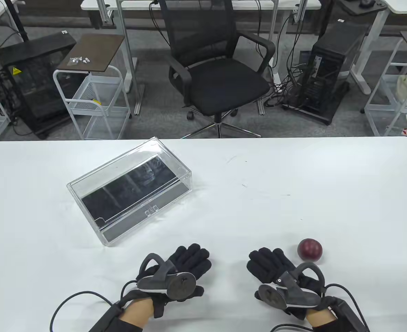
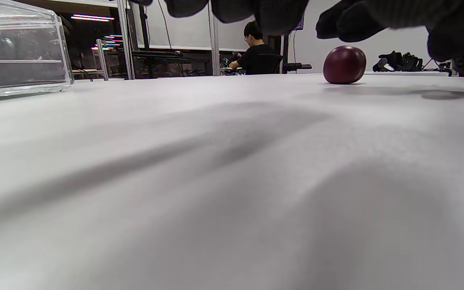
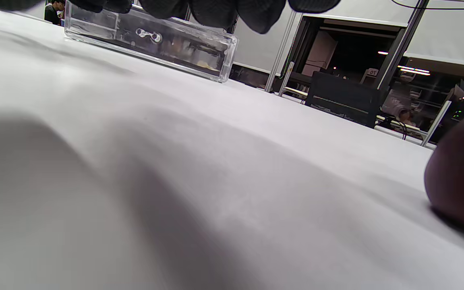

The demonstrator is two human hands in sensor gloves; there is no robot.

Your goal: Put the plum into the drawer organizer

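Dark red round plum [image 1: 310,249] sits on white table [image 1: 258,193], beside empty, flat right hand [image 1: 276,273]. Left hand [image 1: 179,273] likewise empty. Clear acrylic drawer organizer [image 1: 130,189] closed.

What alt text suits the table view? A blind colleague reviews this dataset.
Two gloved hands, left hand and right hand, rest empty on a white table. A dark red plum lies just beyond the right hand; a clear drawer organizer sits farther back on the left, drawer closed.
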